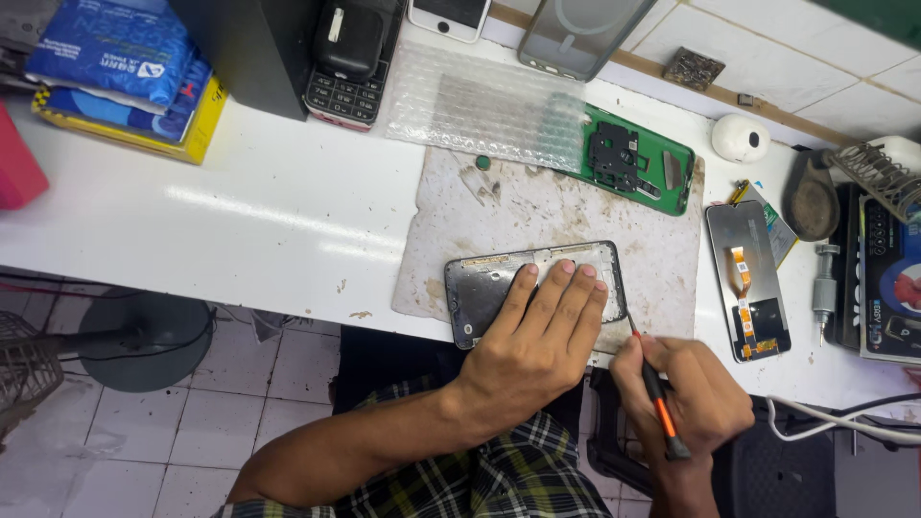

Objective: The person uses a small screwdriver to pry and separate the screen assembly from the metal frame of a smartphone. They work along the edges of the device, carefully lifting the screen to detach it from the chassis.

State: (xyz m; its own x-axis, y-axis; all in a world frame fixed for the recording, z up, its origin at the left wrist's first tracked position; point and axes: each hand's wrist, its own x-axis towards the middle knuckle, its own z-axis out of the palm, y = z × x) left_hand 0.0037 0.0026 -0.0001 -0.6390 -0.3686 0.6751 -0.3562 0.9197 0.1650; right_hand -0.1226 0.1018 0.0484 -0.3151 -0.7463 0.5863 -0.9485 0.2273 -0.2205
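Left hand (537, 336) lies flat, fingers released, on the phone frame (480, 283). Right hand (686, 393) grasps an orange-black tool (657, 398). Blue packets (115, 48) sit stacked on the bench (240, 201), far-left.

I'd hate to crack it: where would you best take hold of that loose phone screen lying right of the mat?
Probably by its two long edges, coming from above. The loose phone screen lies flat, back up, with an orange ribbon cable running down its middle, so pinching the bare sides avoids that cable. Its near end points toward the right hand, which is the closer one.
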